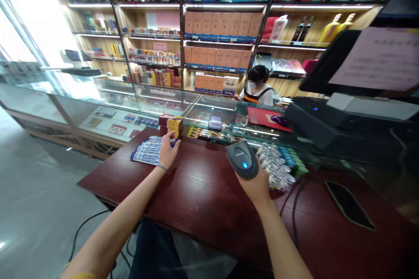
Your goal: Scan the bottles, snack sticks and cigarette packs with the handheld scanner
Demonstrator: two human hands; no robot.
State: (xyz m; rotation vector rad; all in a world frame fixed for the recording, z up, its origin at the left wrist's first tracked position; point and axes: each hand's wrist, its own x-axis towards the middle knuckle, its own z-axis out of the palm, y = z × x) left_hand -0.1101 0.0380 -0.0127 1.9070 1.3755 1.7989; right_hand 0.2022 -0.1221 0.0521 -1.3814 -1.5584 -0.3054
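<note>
The right hand (257,185) is wrapped tight around a dark grey handheld barcode scanner (242,159) with a blue light. The left hand (168,151) lays curled fingers on the near end of a row of blue-and-white flat packs (145,151); whether it pinches one I cannot tell. It looks like a pack is being picked for scanning, which calls for turning its barcode to the scanner. The packs lie well left of the scanner on the dark red wooden table (203,192).
</note>
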